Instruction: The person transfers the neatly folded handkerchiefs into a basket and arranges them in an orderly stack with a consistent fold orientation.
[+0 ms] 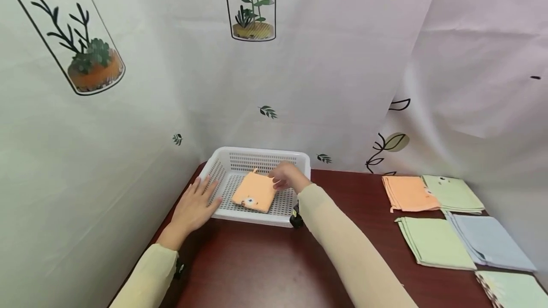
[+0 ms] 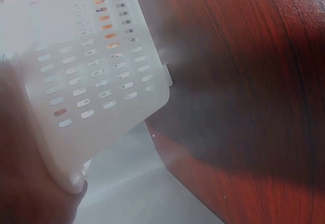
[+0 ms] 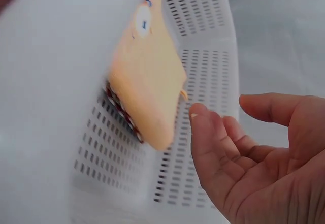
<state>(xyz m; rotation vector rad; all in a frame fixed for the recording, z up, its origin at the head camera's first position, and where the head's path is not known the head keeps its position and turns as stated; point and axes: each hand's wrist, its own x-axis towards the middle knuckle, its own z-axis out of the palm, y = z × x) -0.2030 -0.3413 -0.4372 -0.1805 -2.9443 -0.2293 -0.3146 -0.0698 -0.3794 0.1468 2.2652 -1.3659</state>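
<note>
Small folded orange cloth with a little face patch (image 1: 254,192), lying flat on the floor of the white perforated plastic basket (image 1: 261,156), lower middle of the head view. In the right wrist view the same orange cloth (image 3: 144,84) fills the upper middle, one corner tab poking out toward the hand. Looks soft, light and floppy, nothing fragile; probably unfolds if picked up by a single layer, so best taken by the folded edge with all layers pinched at once. Not slippery by the look of it, just limp.

Right hand (image 1: 288,176) just beside the cloth's right edge, inside the basket, fingers (image 3: 213,142) loosely curved and spread, holding nothing, a clear gap to the cloth in the wrist view.

Left hand (image 1: 195,206) flat against the basket's left wall, fingers straight and spread, pressing rather than gripping. Left wrist view: basket corner (image 2: 96,82) close up and blurry, hand mostly a dark smear at lower left.

Dark red-brown wooden table (image 1: 265,265) under it all. Over on the right of the head view, well apart: stacks of folded cloths, orange (image 1: 408,193), pale green (image 1: 454,194), another green (image 1: 434,242), light blue (image 1: 488,240). Plant-printed white curtain (image 1: 299,70) across the back.
</note>
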